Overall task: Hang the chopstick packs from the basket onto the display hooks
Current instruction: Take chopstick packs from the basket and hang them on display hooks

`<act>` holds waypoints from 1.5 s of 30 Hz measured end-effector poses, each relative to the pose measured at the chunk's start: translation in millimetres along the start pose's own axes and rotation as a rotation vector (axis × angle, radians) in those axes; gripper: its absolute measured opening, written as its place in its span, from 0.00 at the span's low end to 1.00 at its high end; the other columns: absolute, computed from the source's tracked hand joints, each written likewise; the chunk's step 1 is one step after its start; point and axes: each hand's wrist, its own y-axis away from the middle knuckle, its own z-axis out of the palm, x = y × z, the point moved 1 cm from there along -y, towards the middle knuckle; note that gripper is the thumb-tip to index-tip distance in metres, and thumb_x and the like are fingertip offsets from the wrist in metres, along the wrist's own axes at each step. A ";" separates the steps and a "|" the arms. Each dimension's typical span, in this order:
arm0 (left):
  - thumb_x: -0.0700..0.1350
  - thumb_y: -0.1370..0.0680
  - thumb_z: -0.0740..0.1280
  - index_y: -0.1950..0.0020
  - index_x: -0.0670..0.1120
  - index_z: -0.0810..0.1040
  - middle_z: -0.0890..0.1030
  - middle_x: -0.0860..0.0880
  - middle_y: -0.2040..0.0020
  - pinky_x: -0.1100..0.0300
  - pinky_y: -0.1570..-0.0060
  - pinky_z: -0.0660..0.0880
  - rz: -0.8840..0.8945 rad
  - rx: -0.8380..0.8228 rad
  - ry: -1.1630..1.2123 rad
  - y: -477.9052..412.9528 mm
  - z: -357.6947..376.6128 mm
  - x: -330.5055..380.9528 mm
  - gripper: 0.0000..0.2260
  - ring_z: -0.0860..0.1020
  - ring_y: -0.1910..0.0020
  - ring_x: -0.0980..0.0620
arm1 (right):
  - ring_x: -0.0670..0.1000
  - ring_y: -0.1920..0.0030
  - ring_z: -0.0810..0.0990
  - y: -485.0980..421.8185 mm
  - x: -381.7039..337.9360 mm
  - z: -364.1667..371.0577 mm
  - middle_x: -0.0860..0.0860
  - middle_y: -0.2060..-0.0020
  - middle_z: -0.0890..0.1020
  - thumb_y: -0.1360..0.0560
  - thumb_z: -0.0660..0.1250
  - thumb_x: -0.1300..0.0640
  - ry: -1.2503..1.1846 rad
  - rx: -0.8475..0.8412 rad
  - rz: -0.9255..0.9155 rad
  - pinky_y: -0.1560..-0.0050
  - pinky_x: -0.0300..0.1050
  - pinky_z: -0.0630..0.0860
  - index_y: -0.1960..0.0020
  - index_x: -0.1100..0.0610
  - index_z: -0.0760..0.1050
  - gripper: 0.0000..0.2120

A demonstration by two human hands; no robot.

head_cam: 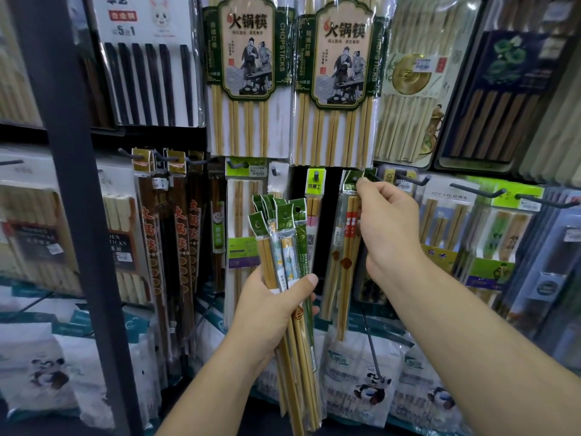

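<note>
So the right hand (390, 228) is pinching a green-topped clear pack of red-banded bamboo chopsticks (347, 247) up at a dark metal hook (356, 179) mid-frame, while the left hand (270, 306) is clutching the spare green-topped packs (289, 243) lower-centre, probably keeping them handy.

Even shop light falls from above, bright on my right hand (390, 225) and my left hand (270, 309). Above them, white glare streaks the plastic wrappers (292, 99). Close to my hands everything looks sharp. Far left and far right of them the picture smears into blur, and the dark post (75, 184) left of my left hand leans with the wide lens.
</note>
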 end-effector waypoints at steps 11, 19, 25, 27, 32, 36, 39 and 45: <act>0.43 0.26 0.79 0.45 0.38 0.78 0.84 0.33 0.53 0.59 0.63 0.81 0.028 -0.014 -0.016 0.1 1.7 -1.1 0.16 0.84 0.60 0.43 | 0.43 0.77 0.66 -3.8 15.8 8.7 0.42 0.80 0.67 0.18 0.66 0.49 0.047 0.099 -0.074 0.70 0.37 0.72 0.68 0.55 0.70 0.21; 0.39 0.24 0.77 0.47 0.40 0.79 0.84 0.37 0.57 0.59 0.64 0.81 0.051 -0.007 -0.039 0.3 1.1 1.1 0.10 0.84 0.63 0.44 | 0.38 0.72 0.74 -7.4 35.6 6.5 0.42 0.73 0.78 0.18 0.67 0.48 0.137 0.166 -0.104 0.69 0.33 0.71 0.60 0.53 0.78 0.14; 0.45 0.30 0.80 0.47 0.44 0.81 0.87 0.44 0.56 0.42 0.51 0.84 0.070 -0.003 -0.094 -1.5 1.2 0.0 0.15 0.86 0.57 0.42 | 0.37 0.66 0.76 24.9 32.0 -2.9 0.40 0.68 0.80 0.21 0.70 0.48 0.139 0.018 -0.131 0.65 0.28 0.71 0.58 0.51 0.79 0.10; 0.46 0.31 0.80 0.48 0.46 0.82 0.87 0.43 0.54 0.39 0.47 0.83 0.076 -0.013 -0.115 -1.1 2.8 -0.5 0.14 0.86 0.53 0.40 | 0.37 0.63 0.79 38.6 29.6 -0.5 0.42 0.65 0.83 0.22 0.71 0.47 0.176 -0.155 -0.130 0.64 0.26 0.72 0.58 0.49 0.81 0.09; 0.49 0.31 0.79 0.46 0.46 0.83 0.88 0.45 0.53 0.52 0.49 0.84 0.076 -0.035 -0.117 0.6 4.0 0.3 0.17 0.86 0.52 0.46 | 0.40 0.70 0.73 41.7 22.2 -1.4 0.44 0.72 0.76 0.20 0.69 0.51 0.218 -0.211 -0.134 0.66 0.31 0.73 0.63 0.50 0.81 0.13; 0.45 0.26 0.79 0.51 0.41 0.82 0.85 0.41 0.58 0.54 0.59 0.82 -0.017 -0.037 -0.007 0.2 2.4 0.5 0.10 0.85 0.59 0.45 | 0.40 0.72 0.70 31.9 13.4 -8.0 0.41 0.75 0.73 0.19 0.68 0.52 0.182 -0.136 -0.158 0.70 0.33 0.70 0.61 0.51 0.80 0.12; 0.41 0.23 0.76 0.46 0.34 0.78 0.84 0.38 0.57 0.57 0.63 0.81 -0.052 -0.049 0.019 0.4 0.7 0.6 0.13 0.84 0.63 0.45 | 0.40 0.71 0.71 19.7 3.3 -12.6 0.42 0.74 0.74 0.19 0.68 0.54 0.121 -0.070 -0.164 0.70 0.31 0.70 0.60 0.53 0.80 0.11; 0.39 0.24 0.77 0.45 0.37 0.77 0.85 0.40 0.58 0.54 0.65 0.81 -0.046 -0.033 0.020 1.1 1.6 -0.7 0.13 0.84 0.65 0.42 | 0.46 0.69 0.70 5.8 0.1 -9.4 0.48 0.71 0.73 0.20 0.68 0.53 0.133 -0.025 -0.105 0.65 0.38 0.70 0.62 0.53 0.79 0.12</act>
